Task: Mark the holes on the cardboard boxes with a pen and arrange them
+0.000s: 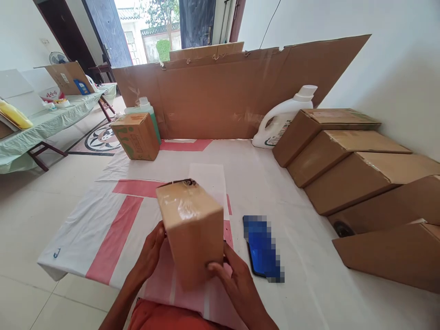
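A small brown cardboard box (190,229), taped over its top, is held tilted above a white and red plastic sheet (295,220) spread on the floor. My left hand (150,254) grips its left side. My right hand (233,279) wraps its lower right corner with the fingers across the front face. A phone with a blue screen (263,247) lies flat on the sheet just right of the box.
Several closed cardboard boxes (357,178) lie in a row along the right wall. A white jug (283,117) and another box (137,135) with a green bottle (146,110) behind it stand before a cardboard wall (223,91). A cloth-covered table (44,123) stands at the left.
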`<state>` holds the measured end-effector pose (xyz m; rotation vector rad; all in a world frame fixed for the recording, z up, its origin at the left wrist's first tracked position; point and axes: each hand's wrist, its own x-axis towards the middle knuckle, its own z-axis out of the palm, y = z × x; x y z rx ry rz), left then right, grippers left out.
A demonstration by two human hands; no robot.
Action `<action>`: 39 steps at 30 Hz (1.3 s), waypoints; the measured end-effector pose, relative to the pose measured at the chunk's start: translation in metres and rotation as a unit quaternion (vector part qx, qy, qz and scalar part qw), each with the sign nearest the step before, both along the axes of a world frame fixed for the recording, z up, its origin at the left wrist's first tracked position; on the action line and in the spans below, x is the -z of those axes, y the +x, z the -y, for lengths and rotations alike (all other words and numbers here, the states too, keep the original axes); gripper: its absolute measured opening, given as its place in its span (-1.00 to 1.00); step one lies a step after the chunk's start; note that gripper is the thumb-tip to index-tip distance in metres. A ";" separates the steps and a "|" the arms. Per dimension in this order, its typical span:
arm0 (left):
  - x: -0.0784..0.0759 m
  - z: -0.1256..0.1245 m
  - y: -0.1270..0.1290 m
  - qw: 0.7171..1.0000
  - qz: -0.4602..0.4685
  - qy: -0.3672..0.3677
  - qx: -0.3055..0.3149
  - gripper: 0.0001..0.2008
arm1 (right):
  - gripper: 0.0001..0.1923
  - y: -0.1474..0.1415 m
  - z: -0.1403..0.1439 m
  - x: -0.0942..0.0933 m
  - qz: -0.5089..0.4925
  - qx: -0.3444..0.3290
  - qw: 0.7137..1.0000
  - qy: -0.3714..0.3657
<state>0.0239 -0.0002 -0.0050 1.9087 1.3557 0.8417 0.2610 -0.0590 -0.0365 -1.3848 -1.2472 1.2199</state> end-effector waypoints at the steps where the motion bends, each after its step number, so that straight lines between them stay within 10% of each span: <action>1: -0.004 0.000 -0.003 1.000 0.013 -0.027 -0.002 -0.43 | -0.40 0.003 -0.005 -0.010 -0.011 0.006 1.000 -0.004; 5: -0.026 0.005 -0.021 0.993 0.028 -0.111 -0.022 -0.32 | -0.08 0.009 -0.027 -0.046 -0.015 0.047 0.999 -0.014; 16: -0.079 -0.019 -0.020 0.993 0.054 -0.098 -0.035 -0.42 | -0.10 0.013 -0.069 -0.080 -0.062 0.007 0.998 -0.003; 24: -0.045 -0.087 -0.015 0.989 0.095 -0.024 -0.107 -0.45 | -0.22 0.006 -0.136 -0.060 -0.018 -0.003 0.999 0.041; 34: 0.009 -0.142 -0.015 0.944 0.287 -0.126 -0.102 -0.30 | -0.32 -0.070 -0.038 0.010 0.060 0.105 0.988 0.100; 39: 0.013 -0.104 0.020 0.944 0.292 -0.144 -0.055 -0.24 | -0.10 -0.071 -0.057 0.016 0.046 0.103 0.988 0.107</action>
